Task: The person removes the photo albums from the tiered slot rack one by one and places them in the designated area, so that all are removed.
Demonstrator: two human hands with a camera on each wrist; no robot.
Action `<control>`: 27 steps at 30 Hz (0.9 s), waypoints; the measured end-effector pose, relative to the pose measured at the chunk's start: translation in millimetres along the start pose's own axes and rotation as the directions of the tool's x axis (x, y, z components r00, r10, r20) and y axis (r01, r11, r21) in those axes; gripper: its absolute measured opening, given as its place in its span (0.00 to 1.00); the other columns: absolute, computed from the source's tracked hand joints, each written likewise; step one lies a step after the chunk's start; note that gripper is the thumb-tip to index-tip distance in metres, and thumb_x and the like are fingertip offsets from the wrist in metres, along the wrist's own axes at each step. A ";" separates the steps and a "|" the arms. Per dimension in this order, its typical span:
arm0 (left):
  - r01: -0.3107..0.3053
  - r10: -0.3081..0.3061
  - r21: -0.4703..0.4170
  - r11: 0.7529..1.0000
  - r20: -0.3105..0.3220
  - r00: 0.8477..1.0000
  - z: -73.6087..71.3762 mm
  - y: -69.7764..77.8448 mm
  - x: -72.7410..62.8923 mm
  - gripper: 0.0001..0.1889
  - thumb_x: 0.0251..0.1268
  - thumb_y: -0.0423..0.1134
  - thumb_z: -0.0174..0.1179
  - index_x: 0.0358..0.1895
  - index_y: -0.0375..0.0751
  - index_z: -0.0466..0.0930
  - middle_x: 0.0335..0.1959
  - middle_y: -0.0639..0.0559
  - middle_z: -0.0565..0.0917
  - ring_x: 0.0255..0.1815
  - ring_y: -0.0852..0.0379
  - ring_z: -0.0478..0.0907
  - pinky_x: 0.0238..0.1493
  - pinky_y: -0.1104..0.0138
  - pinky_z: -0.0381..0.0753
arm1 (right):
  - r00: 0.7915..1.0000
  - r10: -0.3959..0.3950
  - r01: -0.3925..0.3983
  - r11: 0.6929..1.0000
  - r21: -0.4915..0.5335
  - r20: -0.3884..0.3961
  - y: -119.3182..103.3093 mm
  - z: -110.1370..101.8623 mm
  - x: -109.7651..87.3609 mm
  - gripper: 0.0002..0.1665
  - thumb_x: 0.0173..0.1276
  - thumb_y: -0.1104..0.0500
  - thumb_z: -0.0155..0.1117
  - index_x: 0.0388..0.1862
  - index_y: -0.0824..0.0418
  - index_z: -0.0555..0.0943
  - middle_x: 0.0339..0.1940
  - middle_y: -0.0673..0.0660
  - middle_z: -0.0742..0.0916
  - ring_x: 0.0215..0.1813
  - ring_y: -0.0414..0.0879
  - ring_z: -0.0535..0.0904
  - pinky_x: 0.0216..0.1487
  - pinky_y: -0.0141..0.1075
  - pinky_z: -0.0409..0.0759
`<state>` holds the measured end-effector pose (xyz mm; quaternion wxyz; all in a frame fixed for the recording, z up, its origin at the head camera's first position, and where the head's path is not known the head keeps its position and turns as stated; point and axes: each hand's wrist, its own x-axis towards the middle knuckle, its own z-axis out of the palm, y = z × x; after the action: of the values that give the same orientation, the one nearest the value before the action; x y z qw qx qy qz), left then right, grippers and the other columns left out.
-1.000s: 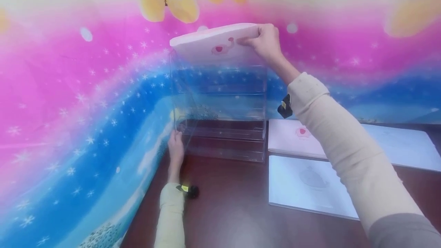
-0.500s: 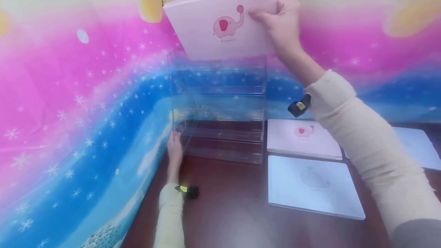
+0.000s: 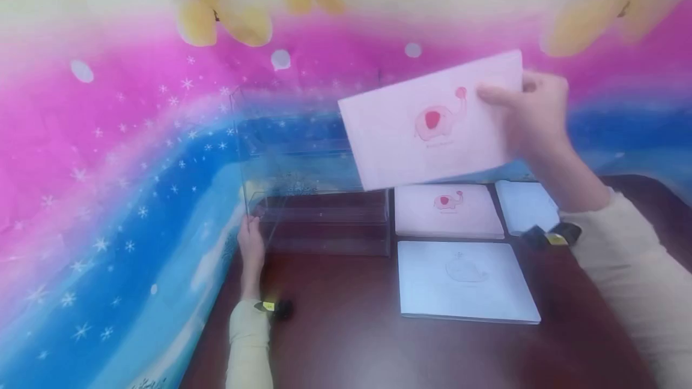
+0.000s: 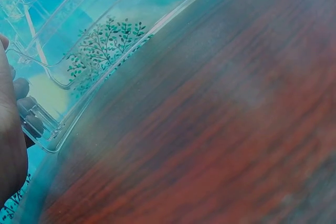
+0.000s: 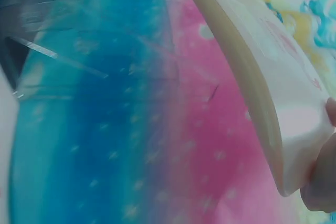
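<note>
My right hand (image 3: 540, 113) grips a pink notebook (image 3: 386, 137) by its right edge, thumb on the cover with the elephant drawing. The notebook is raised and tilted above the table, to the right of a clear plastic rack (image 3: 335, 216). In the right wrist view its thick page edge (image 5: 239, 59) shows beside my fingers (image 5: 321, 179). My left hand (image 3: 251, 245) holds the rack's left side low down. The left wrist view has the fingers (image 4: 32, 124) around the rack's clear corner (image 4: 52, 148); most of that hand is cut off.
Right of the rack lies another pink elephant notebook (image 3: 413, 215). A white notebook (image 3: 427, 287) with a whale drawing lies in front of it, and a pale notebook (image 3: 521, 203) behind my right arm. Patterned cloth (image 3: 124, 155) hangs behind and left of the dark table (image 3: 335, 329).
My right hand first lifted the pink notebook up from the rack's top, then carried it right and down. The left hand keeps its hold on the rack. The head view has shifted slightly.
</note>
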<state>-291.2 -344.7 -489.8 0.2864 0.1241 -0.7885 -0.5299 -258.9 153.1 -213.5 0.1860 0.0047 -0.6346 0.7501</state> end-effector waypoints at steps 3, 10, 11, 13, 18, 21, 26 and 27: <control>0.003 -0.003 0.004 1.000 -0.004 1.000 -5.2 -5.6 -0.2 0.09 0.80 0.37 0.44 0.38 0.37 0.65 0.30 0.47 0.63 0.31 0.50 0.61 0.38 0.59 0.62 | 0.995 0.067 -0.073 0.994 -0.080 -0.068 17.8 -25.8 -11.1 0.26 0.54 0.52 0.86 0.51 0.53 0.89 0.40 0.48 0.89 0.34 0.40 0.88 0.24 0.36 0.84; 0.004 -0.004 -0.015 1.000 -0.003 1.000 -5.0 -10.8 1.2 0.10 0.80 0.39 0.43 0.37 0.39 0.64 0.30 0.48 0.63 0.32 0.51 0.61 0.39 0.59 0.62 | 0.973 0.158 -0.168 0.985 -0.049 -0.168 46.1 -65.2 -21.4 0.32 0.53 0.53 0.86 0.58 0.52 0.87 0.45 0.47 0.85 0.34 0.37 0.87 0.23 0.35 0.84; 0.006 -0.006 -0.016 1.000 -0.003 1.000 -4.7 -11.8 0.9 0.09 0.80 0.39 0.43 0.37 0.39 0.64 0.30 0.47 0.63 0.32 0.51 0.61 0.39 0.59 0.62 | 0.968 0.176 -0.185 0.982 -0.036 -0.178 49.4 -69.7 -23.0 0.34 0.53 0.52 0.86 0.60 0.53 0.86 0.47 0.48 0.85 0.35 0.37 0.86 0.23 0.35 0.84; 0.009 -0.009 -0.019 1.000 0.000 1.000 -3.9 -13.5 0.0 0.09 0.80 0.39 0.43 0.38 0.39 0.64 0.30 0.47 0.63 0.32 0.50 0.61 0.39 0.58 0.63 | 0.960 0.206 -0.209 0.978 0.005 -0.191 56.4 -79.3 -26.0 0.37 0.51 0.52 0.87 0.61 0.53 0.85 0.50 0.48 0.83 0.38 0.36 0.86 0.24 0.34 0.84; 0.010 -0.010 -0.016 1.000 0.009 1.000 -1.7 -14.2 -1.8 0.09 0.80 0.39 0.43 0.38 0.39 0.64 0.31 0.47 0.64 0.33 0.49 0.62 0.41 0.58 0.63 | 0.949 0.228 -0.194 0.967 0.167 -0.219 73.2 -104.5 -34.9 0.32 0.52 0.60 0.85 0.58 0.54 0.87 0.52 0.49 0.83 0.42 0.38 0.86 0.27 0.33 0.85; -0.001 0.001 -0.015 1.000 0.010 1.000 -0.8 -11.9 -2.4 0.09 0.80 0.38 0.43 0.38 0.39 0.64 0.31 0.47 0.64 0.33 0.49 0.62 0.40 0.58 0.63 | 0.939 0.252 -0.189 0.947 0.259 -0.235 80.5 -117.8 -39.9 0.27 0.56 0.65 0.82 0.56 0.55 0.88 0.51 0.48 0.85 0.43 0.39 0.86 0.27 0.34 0.85; -0.020 0.020 -0.018 1.000 0.012 1.000 1.7 -6.7 -1.6 0.09 0.80 0.38 0.43 0.37 0.38 0.64 0.30 0.46 0.64 0.33 0.48 0.62 0.40 0.57 0.63 | 0.899 0.299 -0.201 0.931 0.305 -0.319 89.5 -138.0 -47.5 0.20 0.55 0.69 0.82 0.47 0.56 0.90 0.40 0.46 0.88 0.35 0.39 0.86 0.25 0.34 0.84; -0.022 0.022 -0.022 1.000 0.014 1.000 2.7 -5.6 -1.3 0.09 0.80 0.38 0.43 0.38 0.38 0.64 0.31 0.46 0.64 0.33 0.48 0.62 0.40 0.57 0.63 | 0.897 0.297 -0.202 0.934 0.294 -0.326 91.0 -143.4 -49.6 0.18 0.55 0.69 0.82 0.44 0.56 0.90 0.37 0.46 0.89 0.32 0.39 0.86 0.24 0.34 0.84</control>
<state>-292.4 -344.3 -496.0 0.2879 0.1085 -0.7861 -0.5361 -205.9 264.9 -339.9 0.2002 -0.1932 -0.4832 0.8302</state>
